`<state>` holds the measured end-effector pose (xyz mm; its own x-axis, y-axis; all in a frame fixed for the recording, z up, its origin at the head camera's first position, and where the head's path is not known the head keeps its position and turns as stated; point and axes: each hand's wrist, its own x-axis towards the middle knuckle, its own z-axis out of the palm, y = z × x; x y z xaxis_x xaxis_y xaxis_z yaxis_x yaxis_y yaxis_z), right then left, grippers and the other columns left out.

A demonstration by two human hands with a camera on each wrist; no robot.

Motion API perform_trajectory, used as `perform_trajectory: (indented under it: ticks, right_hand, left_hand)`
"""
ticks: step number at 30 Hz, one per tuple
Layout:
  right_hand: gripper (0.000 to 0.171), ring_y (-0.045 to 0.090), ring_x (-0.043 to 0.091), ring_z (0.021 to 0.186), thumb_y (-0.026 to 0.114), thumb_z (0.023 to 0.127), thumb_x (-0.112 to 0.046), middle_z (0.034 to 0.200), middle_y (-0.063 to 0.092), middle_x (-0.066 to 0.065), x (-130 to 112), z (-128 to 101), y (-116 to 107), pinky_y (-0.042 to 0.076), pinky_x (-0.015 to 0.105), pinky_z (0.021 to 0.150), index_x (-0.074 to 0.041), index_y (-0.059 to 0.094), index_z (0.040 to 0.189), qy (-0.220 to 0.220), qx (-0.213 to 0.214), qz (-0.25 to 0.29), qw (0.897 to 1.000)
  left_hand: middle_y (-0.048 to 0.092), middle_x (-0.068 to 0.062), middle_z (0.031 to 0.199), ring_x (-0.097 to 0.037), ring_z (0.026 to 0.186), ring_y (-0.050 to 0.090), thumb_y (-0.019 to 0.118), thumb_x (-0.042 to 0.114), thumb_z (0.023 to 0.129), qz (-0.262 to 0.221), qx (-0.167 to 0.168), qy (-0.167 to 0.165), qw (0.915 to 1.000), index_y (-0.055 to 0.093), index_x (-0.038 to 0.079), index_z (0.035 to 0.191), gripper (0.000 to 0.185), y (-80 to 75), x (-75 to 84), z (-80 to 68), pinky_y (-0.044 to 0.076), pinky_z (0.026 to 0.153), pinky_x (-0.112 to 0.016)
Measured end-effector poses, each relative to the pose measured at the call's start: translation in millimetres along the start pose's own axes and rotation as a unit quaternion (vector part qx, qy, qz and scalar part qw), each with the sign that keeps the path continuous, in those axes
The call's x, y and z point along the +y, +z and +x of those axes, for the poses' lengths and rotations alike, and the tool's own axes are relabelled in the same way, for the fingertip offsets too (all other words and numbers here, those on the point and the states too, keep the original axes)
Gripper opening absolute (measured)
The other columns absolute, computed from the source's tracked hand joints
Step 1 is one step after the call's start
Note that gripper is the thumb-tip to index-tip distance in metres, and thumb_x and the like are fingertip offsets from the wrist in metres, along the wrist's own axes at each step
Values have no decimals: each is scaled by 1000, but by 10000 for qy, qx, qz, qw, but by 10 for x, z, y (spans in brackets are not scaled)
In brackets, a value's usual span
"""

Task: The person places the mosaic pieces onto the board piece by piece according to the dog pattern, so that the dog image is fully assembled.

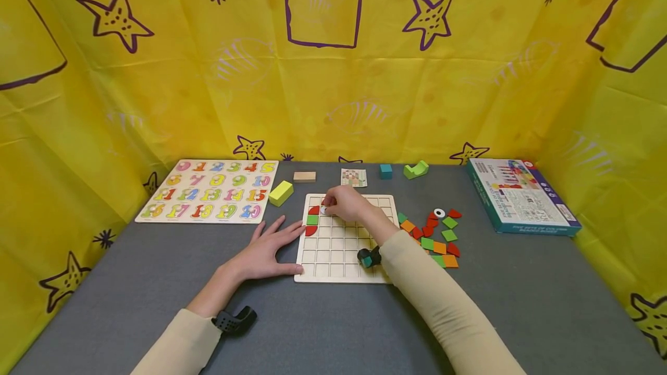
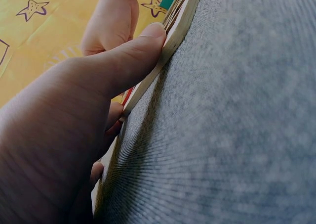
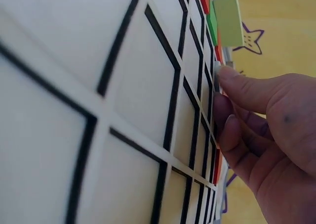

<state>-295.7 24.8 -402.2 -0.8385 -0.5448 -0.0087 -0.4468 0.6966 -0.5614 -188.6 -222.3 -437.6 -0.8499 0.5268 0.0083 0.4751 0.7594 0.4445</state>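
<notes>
Your left hand (image 1: 266, 250) lay flat, fingers straight, bracing the grid board (image 1: 333, 262) at its left edge while your right hand (image 1: 348, 204) pinched a white round piece (image 1: 325, 210) over the second upper-left cell, best lowered square before letting go.

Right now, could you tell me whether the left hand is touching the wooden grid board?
Touching. The left wrist view shows the left hand with its thumb pressed against the edge of the wooden grid board.
</notes>
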Motion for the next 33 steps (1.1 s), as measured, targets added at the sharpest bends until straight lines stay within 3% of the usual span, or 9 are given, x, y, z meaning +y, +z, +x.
perform_trajectory:
  ticks: [13, 25, 33]
  right_hand:
    - [16, 59, 19, 85, 75, 93, -11, 92, 66, 2, 175, -171, -292, 49, 33, 80, -3, 72, 106, -478, -1, 134, 9988]
    - [25, 62, 22, 93, 73, 95, -14, 100, 66, 5, 485, -542, -659, 52, 39, 81, -2, 69, 117, -143, -28, 499, 9986]
    - [26, 62, 23, 91, 72, 96, -12, 101, 66, 6, 756, -805, -854, 53, 40, 81, 0, 68, 118, 94, 102, 551, 9984]
  left_hand:
    - [31, 2, 163, -38, 152, 9, 68, 72, 82, 16, -4, 24, 10000, 37, 21, 159, 97, -4, 16, -2, -5, 112, -69]
    - [31, 4, 163, -36, 152, 9, 67, 74, 80, 103, 18, -18, 9999, 35, 22, 159, 100, 1, 11, -19, -4, 113, -67]
    - [32, 2, 162, -38, 152, 10, 68, 73, 80, 79, 59, 20, 9999, 36, 21, 159, 99, 2, 10, -14, -4, 112, -68]
